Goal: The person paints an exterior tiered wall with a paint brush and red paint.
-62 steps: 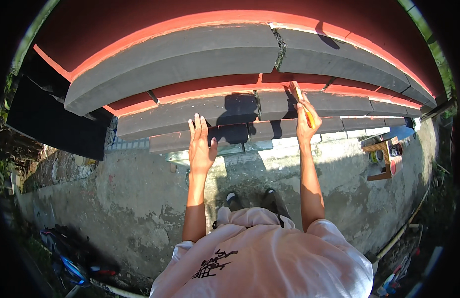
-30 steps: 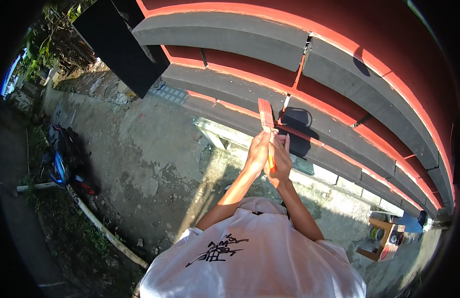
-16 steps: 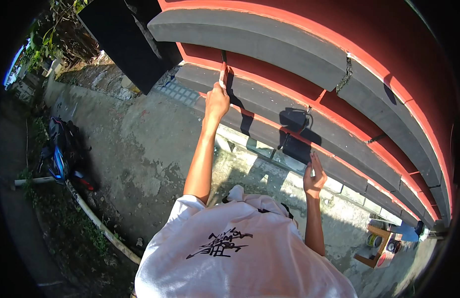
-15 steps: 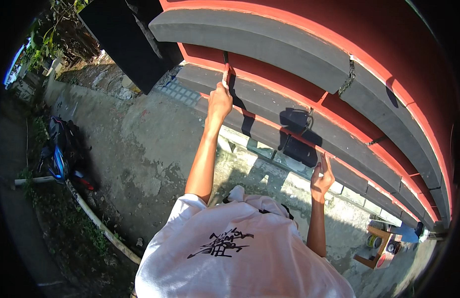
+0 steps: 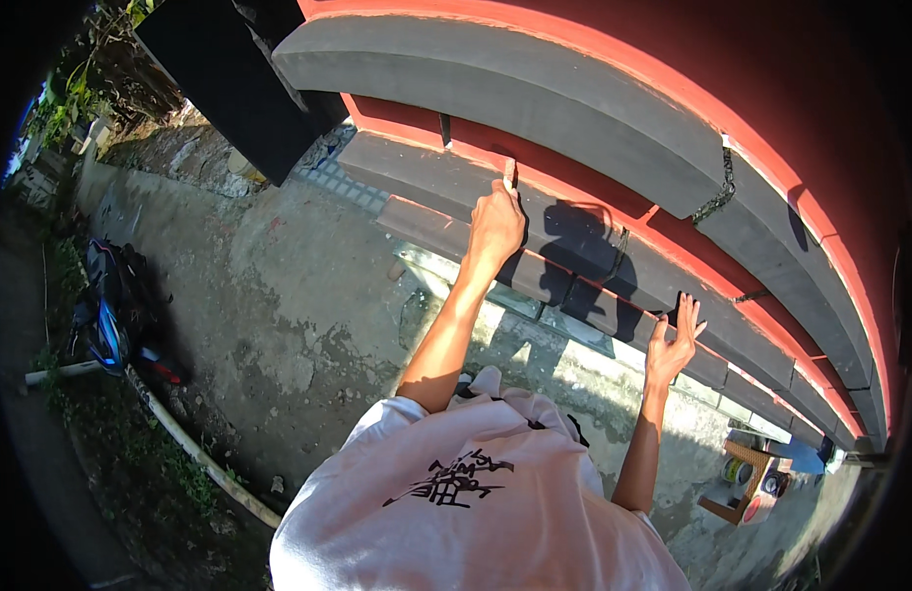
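My left hand (image 5: 495,229) is closed around what looks like a small paintbrush (image 5: 510,175). Its tip points at the red wall strip (image 5: 574,177), right where that meets the dark grey ledge (image 5: 417,169). The bristles are too small to make out clearly. Farther right, my right hand (image 5: 673,347) rests with spread fingers against the stepped grey ledges, holding nothing. My shadow falls across the ledges between both hands.
A thick upper grey ledge (image 5: 495,89) juts out above the strip, with a rough dark joint (image 5: 717,187). An open box (image 5: 742,488) with cans stands at lower right. A blue-black motorcycle (image 5: 111,305) and a pale pole (image 5: 195,443) are left; a black panel (image 5: 234,89) stands at upper left.
My left hand has moved right along the red strip with the brush. My right hand has also shifted right and its fingers have spread more against the ledge.
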### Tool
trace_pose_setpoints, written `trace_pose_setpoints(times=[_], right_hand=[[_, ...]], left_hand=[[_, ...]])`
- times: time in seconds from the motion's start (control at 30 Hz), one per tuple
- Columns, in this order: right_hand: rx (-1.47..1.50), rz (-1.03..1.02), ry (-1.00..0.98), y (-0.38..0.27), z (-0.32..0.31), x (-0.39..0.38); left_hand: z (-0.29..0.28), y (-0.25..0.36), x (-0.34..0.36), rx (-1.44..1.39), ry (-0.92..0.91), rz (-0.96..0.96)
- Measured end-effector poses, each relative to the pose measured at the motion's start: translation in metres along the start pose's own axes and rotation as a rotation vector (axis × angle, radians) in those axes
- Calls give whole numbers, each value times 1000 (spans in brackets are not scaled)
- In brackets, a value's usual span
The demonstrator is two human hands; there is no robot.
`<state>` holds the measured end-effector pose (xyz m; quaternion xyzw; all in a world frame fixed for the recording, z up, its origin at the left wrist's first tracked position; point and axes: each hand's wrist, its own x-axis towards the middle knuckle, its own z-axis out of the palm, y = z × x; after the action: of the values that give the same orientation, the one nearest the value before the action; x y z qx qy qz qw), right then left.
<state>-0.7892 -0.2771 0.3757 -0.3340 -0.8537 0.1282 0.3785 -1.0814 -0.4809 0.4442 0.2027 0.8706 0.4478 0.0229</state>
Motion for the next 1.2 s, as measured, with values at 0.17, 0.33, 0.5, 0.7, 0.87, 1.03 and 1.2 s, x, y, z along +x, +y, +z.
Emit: trace_pose_setpoints(times=[0.17, 0.33, 0.5, 0.7, 0.87, 1.03, 1.2], right_hand=[[17, -22, 10, 5, 2, 0], [34, -31, 4, 7, -1, -1], [41, -11, 21, 8, -2, 0], [69, 11, 13, 0, 0, 2], [79, 15, 46, 0, 0, 0], [97, 11, 29, 5, -3, 1], [113, -9, 24, 6, -3, 2]], left_hand=[[32, 20, -25, -120, -156, 87], [15, 20, -45, -133, -255, 231], [-31, -7, -17, 81, 50, -33], [32, 19, -15, -45, -103, 35], [63, 53, -49, -240, -352, 119], [58, 70, -48, -142, -571, 252], [5, 29, 4, -98, -481, 70]])
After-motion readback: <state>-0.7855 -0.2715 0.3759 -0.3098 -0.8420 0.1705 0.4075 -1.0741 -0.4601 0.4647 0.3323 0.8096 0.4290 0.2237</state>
